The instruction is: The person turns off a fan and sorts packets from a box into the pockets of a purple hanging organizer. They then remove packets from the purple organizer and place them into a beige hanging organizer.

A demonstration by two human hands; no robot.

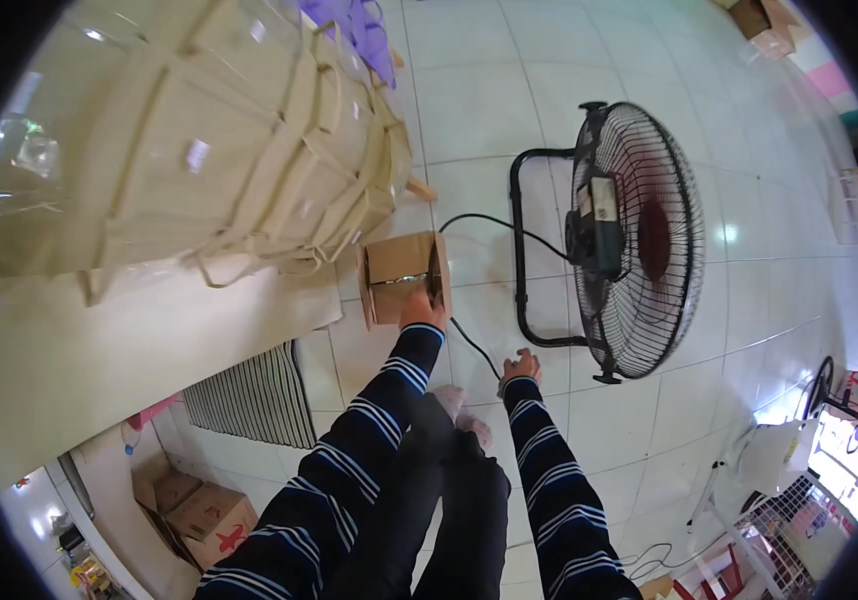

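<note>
A small brown cardboard box (399,258) stands on the tiled floor with its flaps up and a narrow dark gap across its top. My left hand (421,307) is closed at the near right part of this box, its fingertips partly hidden by the cardboard. Farther right, my right hand (522,367) has its fingers apart, low over the floor. A black cord (474,342) runs from beside the box toward that hand and overlaps its edge. Just beyond it stands a black floor fan (639,240) on a tube stand (521,250).
Cream bags in clear plastic (239,140) bulge over a pale table (149,350) at left. A striped mat (254,395) lies below its edge. An open carton (211,520) sits at lower left. My feet (472,430) are close behind the box. A white wire rack (784,540) stands lower right.
</note>
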